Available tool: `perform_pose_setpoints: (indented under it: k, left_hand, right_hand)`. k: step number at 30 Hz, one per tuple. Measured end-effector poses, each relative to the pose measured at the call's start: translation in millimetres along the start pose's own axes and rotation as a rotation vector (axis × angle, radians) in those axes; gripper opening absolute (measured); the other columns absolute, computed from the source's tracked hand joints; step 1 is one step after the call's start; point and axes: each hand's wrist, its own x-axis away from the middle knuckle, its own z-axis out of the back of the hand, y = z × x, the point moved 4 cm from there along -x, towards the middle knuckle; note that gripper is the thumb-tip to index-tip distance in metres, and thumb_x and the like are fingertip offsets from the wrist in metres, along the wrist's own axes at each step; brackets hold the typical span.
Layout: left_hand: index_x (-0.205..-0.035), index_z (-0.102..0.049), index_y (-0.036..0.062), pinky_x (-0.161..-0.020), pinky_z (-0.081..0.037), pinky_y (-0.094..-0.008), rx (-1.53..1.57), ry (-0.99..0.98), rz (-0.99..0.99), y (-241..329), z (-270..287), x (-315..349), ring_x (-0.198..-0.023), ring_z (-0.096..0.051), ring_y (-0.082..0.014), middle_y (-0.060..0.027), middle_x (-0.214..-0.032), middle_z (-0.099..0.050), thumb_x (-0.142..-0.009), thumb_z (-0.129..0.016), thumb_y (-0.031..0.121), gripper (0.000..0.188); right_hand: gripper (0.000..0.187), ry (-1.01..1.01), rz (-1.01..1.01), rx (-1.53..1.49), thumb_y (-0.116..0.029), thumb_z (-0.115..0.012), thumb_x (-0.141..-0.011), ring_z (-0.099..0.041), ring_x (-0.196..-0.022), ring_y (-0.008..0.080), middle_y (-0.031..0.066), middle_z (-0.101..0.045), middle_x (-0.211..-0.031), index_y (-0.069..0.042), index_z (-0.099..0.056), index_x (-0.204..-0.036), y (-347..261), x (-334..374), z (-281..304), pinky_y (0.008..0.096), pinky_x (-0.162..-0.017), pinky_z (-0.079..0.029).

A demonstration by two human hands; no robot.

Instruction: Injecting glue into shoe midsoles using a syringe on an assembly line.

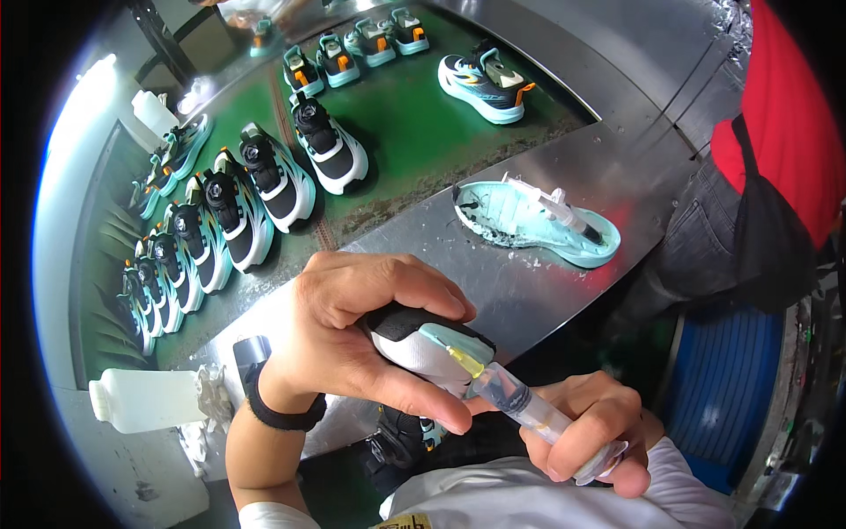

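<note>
My left hand [339,309] is wrapped round the toe end of a white, black and turquoise sneaker [410,351]. A clear plastic syringe [522,407] with a yellow needle tip is in my right hand [589,430], the fingers closed round its barrel and plunger end. Its tip points at the shoe's turquoise edge; whether it touches cannot be told. Below my left hand, a black shoe part [394,448] shows near my lap; whether it belongs to the same sneaker is unclear. On the metal ledge, a turquoise shoe sole [507,210] carries another syringe [557,208].
Rows of sneakers [278,181] stand on a green conveyor belt [401,123], a lone sneaker [485,85] at its right. A white plastic bottle [150,399] lies left, beside crumpled white material [213,394]. A person in red [789,115] stands at right near a blue surface [718,397].
</note>
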Motion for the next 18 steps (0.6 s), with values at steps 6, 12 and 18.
perform_pose_setpoints:
  k: [6, 12, 18]
  left_hand:
    - [-0.077, -0.059, 0.0000, -0.056, -0.053, -0.0271, -0.046, -0.041, -0.014, 0.9, -5.6, -5.6, -0.064, -0.066, -0.0223, -0.0157, -0.073, -0.065, -0.035, -0.090, 0.037, 0.064]
    - [-0.078, -0.060, -0.0004, -0.055, -0.052, -0.0268, -0.022, -0.031, -0.020, -2.7, -10.0, -10.4, -0.064, -0.065, -0.0218, -0.0152, -0.071, -0.065, -0.034, -0.090, 0.038, 0.066]
    - [-0.081, -0.058, -0.0012, -0.057, -0.052, -0.0286, 0.087, 0.074, 0.054, -21.2, 0.7, 3.8, -0.066, -0.064, -0.0223, -0.0165, -0.074, -0.063, -0.037, -0.087, 0.044, 0.070]
  right_hand:
    - [0.057, 0.021, 0.028, 0.075, -0.051, -0.044, -0.088, -0.049, -0.053, 0.0187, 0.0102, -0.054, -0.061, 0.003, -0.057, -0.078, -0.9, -1.8, 3.4, 0.0304, -0.048, -0.041]
    - [0.041, 0.051, -0.003, 0.105, -0.039, -0.052, -0.086, -0.049, -0.056, 0.0220, 0.0099, -0.050, -0.062, 0.000, -0.057, -0.077, 0.2, 9.0, 10.0, 0.0391, -0.066, -0.044]
    - [0.034, 0.094, -0.063, 0.043, -0.027, -0.044, -0.091, -0.047, -0.052, 0.0242, 0.0100, -0.047, -0.060, 0.000, -0.056, -0.074, 17.0, 24.2, 12.8, 0.0556, -0.080, -0.040]
